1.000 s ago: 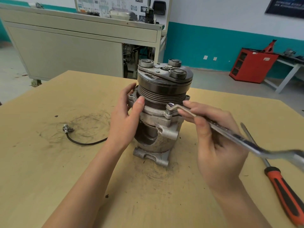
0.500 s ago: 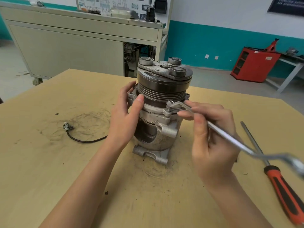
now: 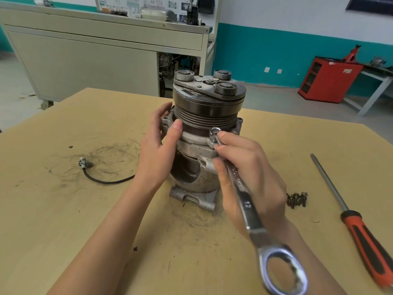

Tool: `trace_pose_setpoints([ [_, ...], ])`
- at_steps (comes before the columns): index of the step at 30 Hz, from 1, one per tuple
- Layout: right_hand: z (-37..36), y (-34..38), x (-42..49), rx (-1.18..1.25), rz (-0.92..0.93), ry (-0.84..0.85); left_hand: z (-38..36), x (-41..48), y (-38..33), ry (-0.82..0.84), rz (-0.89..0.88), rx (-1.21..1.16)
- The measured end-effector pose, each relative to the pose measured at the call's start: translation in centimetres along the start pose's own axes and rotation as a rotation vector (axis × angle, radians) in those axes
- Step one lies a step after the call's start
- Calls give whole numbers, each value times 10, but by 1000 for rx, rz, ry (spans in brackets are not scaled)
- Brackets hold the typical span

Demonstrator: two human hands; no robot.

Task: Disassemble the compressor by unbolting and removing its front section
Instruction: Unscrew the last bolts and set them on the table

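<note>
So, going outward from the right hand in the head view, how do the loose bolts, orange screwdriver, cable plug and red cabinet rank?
From the right hand holding the wrench:
1. Loose bolts, just to its right on the table.
2. Orange screwdriver, farther right.
3. Cable plug, left, beyond the compressor.
4. Red cabinet, off the table, across the room.

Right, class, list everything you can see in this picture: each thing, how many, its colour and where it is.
table: one, tan, foreground
compressor: one, grey metal, upright mid-table
wrench: one, silver, small ring end at the compressor's flange
bolts: small cluster, dark, on table right of compressor
screwdriver: one, orange-black handle, table's right side
cable: one, black, table's left side
workbench: one, grey, behind table
red cabinet: one, back right
left hand: grips compressor's flange
right hand: holds wrench
</note>
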State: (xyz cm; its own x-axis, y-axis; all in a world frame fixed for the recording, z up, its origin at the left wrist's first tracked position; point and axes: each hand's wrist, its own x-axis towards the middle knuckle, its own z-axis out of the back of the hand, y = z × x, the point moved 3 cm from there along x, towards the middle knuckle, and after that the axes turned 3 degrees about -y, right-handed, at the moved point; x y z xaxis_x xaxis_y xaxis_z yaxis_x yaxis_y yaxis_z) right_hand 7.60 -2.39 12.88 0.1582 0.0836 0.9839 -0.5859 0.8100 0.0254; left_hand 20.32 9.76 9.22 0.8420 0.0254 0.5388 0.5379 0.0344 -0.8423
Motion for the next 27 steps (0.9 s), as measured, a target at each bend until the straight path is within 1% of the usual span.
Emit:
trace_pose_setpoints([
  [2,-1,2,2,-10,-27,-10,0,0,0,5,-3,6],
  [3,0,0,3,49,-67,-20,0,-1,-1,6,-2,11],
  [4,1,-4,4,164,-140,-33,0,-1,-1,8,1,14],
  [6,2,-18,8,486,-379,-62,0,-1,-1,9,9,18],
  [9,1,-45,13,905,-823,-96,1,-1,-2,10,9,19],
  [11,0,-58,16,1062,-1054,-48,1,-2,-2,9,8,17],
  [12,0,-61,18,1104,-1118,-18,1,-2,-2,9,9,15],
  [13,1,-62,20,1124,-1143,-4,1,-2,-2,10,11,12],
  [14,2,-62,21,1125,-1130,-6,1,-2,-2,12,13,10],
  [16,6,-60,23,1081,-1043,-57,1,-1,-2,14,17,12],
  [18,14,-58,24,991,-966,-129,1,-2,-2,18,17,17],
  [20,24,-59,28,855,-916,-160,1,-2,-3,24,20,20],
  [23,30,-58,30,644,-868,-53,1,-2,-2,25,32,24],
  [25,24,-56,26,510,-868,78,1,-2,-2,26,40,29],
  [27,15,-49,21,382,-841,244,1,-2,-2,28,47,29],
])
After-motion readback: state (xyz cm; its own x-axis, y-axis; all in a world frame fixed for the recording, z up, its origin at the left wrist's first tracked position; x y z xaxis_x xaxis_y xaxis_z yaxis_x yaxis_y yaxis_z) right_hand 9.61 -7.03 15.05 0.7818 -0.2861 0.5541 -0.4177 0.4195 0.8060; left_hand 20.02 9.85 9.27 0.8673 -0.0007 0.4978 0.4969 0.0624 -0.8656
